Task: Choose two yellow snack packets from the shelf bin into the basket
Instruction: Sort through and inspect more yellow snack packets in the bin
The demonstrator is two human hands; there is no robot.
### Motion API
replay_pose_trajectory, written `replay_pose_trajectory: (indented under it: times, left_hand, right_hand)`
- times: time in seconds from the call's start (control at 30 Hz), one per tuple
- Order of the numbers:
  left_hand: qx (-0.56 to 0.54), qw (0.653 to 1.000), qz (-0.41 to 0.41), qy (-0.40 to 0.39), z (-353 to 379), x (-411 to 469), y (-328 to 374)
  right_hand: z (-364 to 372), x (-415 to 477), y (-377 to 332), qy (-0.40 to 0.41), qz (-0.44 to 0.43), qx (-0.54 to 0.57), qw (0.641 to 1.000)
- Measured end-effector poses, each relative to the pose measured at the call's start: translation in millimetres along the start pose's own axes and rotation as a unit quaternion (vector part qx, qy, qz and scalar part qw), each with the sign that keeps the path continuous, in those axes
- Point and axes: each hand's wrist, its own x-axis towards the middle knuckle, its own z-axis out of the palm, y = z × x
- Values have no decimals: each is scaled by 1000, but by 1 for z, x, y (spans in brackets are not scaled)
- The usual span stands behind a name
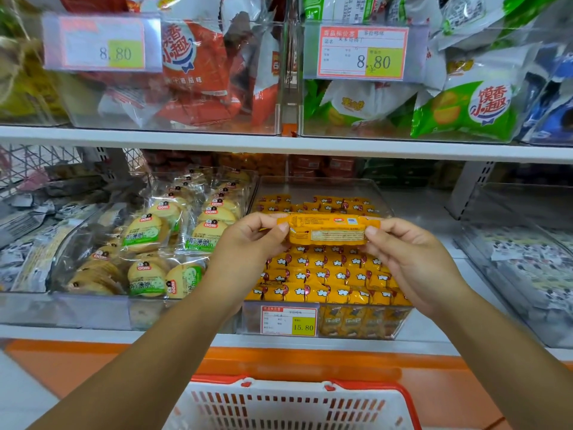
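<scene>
The white shelf (279, 144) runs across the whole view in 2 levels, each lined with clear bins. On the lower level, straight ahead, 1 clear bin (322, 179) is packed with small yellow snack packets (325, 276) in tight rows, too many to count exactly. Just left of it, a second bin (93, 308) holds clear-wrapped round biscuits with green labels. On the upper level, 2 bins are plainly seen, 1 with red packs (198, 72) and 1 with green and white packs (465, 110).

At the bottom edge, below the shelf, sits 1 white slotted basket (291, 408) with a red rim, only partly in view.

2 bare forearms reach up from the lower corners and meet over the yellow bin. The left hand (248, 240) is turned with its back to the camera, fingers curled, pinching the left end of 1 yellow packet (328, 232) between thumb and fingertips. The right hand (409, 259) mirrors it, thumb and fingertips pinching the right end. The packet is held level between both hands, lengthwise left to right, lifted above the bin and well above the basket, its printed back side towards the camera.

3 price tags show: 2 on the upper bins read 8.80 (102, 45) (361, 52), and 1 on the front of the yellow bin reads 15.80 (289, 320)
</scene>
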Motion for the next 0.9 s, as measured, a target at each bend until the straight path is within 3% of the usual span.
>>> replay_pose_trajectory:
  times: [0.4,0.57,0.9]
  left_hand:
    - [-38,998,24,38,4,-4,0]
    - [-53,999,-1,-13,1,-2,0]
    - [-49,998,-20,-22,2,0,-3]
  right_hand:
    - [4,-2,1,14,-36,14,999]
    - [1,-1,0,-9,-13,3,1000]
    - [-1,2,1,-8,-5,38,999]
